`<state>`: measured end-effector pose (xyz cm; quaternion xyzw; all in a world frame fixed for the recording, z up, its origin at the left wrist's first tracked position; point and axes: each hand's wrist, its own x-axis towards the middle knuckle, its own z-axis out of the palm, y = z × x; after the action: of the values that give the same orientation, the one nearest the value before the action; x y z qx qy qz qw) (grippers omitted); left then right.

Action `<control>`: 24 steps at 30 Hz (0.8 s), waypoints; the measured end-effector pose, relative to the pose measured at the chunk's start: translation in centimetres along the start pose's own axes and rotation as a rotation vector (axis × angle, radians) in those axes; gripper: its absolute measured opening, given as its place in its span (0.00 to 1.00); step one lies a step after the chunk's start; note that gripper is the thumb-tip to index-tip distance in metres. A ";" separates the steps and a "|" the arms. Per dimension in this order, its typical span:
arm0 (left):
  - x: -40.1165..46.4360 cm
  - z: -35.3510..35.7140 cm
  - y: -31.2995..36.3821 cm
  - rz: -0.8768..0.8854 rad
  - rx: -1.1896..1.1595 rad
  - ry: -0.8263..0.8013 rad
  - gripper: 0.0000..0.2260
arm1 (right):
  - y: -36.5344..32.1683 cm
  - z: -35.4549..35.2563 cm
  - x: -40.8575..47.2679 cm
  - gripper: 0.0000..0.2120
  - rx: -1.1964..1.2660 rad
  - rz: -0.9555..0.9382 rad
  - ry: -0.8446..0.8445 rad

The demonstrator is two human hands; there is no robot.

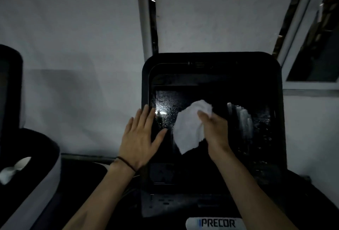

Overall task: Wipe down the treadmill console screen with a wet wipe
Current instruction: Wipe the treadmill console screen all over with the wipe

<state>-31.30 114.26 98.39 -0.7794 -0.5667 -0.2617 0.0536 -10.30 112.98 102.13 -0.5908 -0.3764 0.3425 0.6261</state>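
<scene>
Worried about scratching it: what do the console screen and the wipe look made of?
The console screen looks like glossy glass or hard plastic: it mirrors a light and shows wet streaks. The wipe, held in the right hand, looks like soft white nonwoven cloth, crumpled and folded.

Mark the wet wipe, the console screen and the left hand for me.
wet wipe (187,129), head view, middle of the crumpled white sheet.
console screen (260,119), head view, wet glass right of the wipe.
left hand (139,138), head view, back of the hand, fingers straight at the screen's left edge.
</scene>
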 end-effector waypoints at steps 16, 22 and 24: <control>2.5 5.2 -5.4 -0.040 -0.128 -0.017 0.36 | 5.4 11.7 5.9 0.21 -1.062 -1.106 -0.229; 3.3 6.2 -4.8 -0.024 -0.188 0.033 0.35 | 5.4 10.1 6.2 0.22 -1.136 -1.091 -0.119; 3.2 6.5 -4.5 -0.030 -0.234 0.046 0.34 | 4.7 10.8 6.6 0.17 -1.059 -1.166 -0.246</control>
<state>-32.47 121.05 93.36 -0.7655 -0.5427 -0.3445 -0.0287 -16.54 124.30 98.08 -0.4756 -0.8039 -0.2022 0.2945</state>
